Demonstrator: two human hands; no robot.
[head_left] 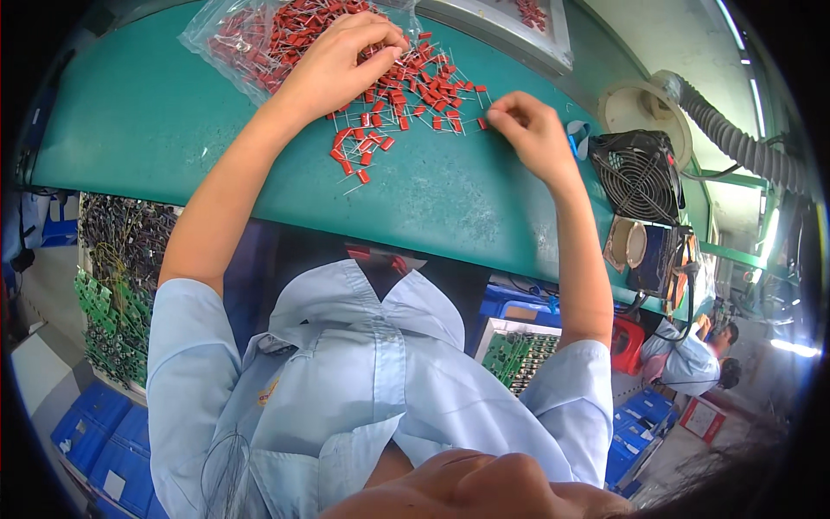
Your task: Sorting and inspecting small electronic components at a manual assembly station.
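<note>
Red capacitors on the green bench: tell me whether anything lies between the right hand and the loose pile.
Nothing visible does. The right hand pinches at the pile's right edge, fingertips at one red capacitor of the loose pile. Only bare green bench lies around it. The left hand rests on the pile beside the plastic bag.

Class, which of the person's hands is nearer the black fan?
Right. The right hand is just left of the black fan; the left hand rests farther off, on the red parts.
</note>
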